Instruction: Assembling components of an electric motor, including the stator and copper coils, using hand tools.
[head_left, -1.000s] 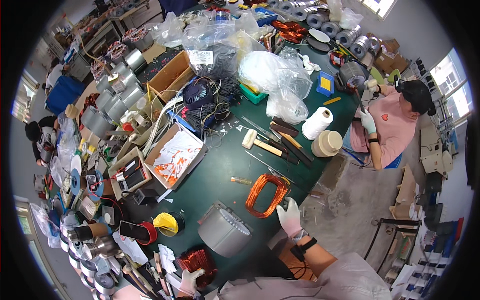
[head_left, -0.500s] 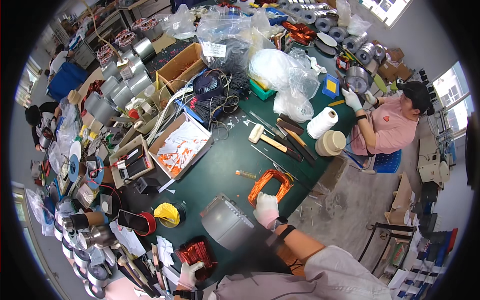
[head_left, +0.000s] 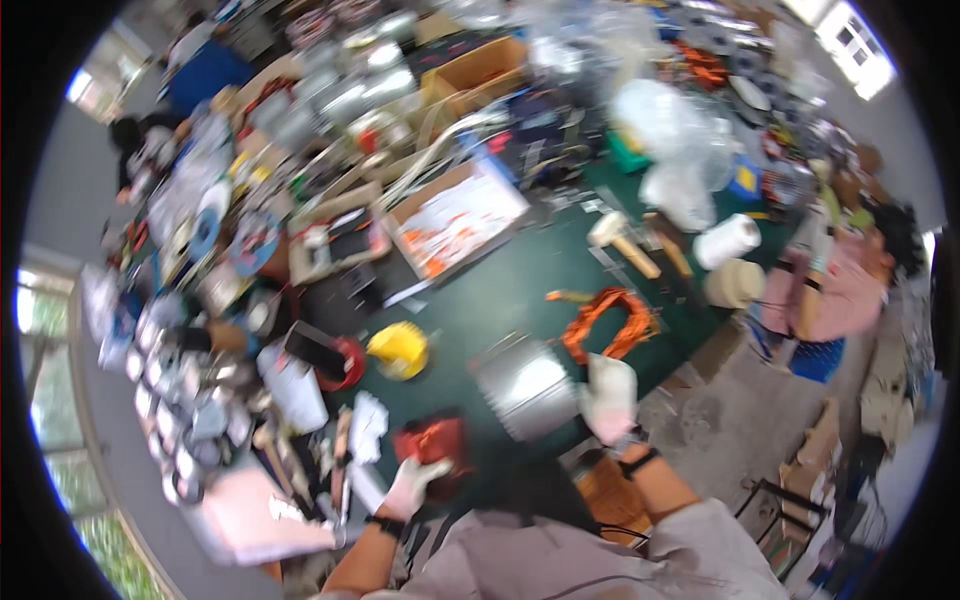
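Note:
The picture is motion-blurred. My left hand [head_left: 413,486], in a white glove, lies at the near table edge with its fingers on a red bundle of wire [head_left: 432,444]. My right hand [head_left: 609,396], also gloved, hovers with its fingers stretched out just right of a grey metal cylinder [head_left: 527,386]. It is a little below an orange wire coil [head_left: 610,321] and holds nothing. All these lie on the dark green table [head_left: 480,300].
A yellow tape roll [head_left: 398,350] lies left of the cylinder. An open cardboard box [head_left: 455,217] with orange-printed sheets, a mallet [head_left: 622,241] and white rolls [head_left: 727,241] stand farther back. A person in pink [head_left: 838,290] sits at the right edge. Piles of metal parts crowd the left side.
My right hand has drawn back from the orange coil toward me, beside the metal cylinder. My head has turned, shifting and blurring the view. The left hand stays at the red bundle.

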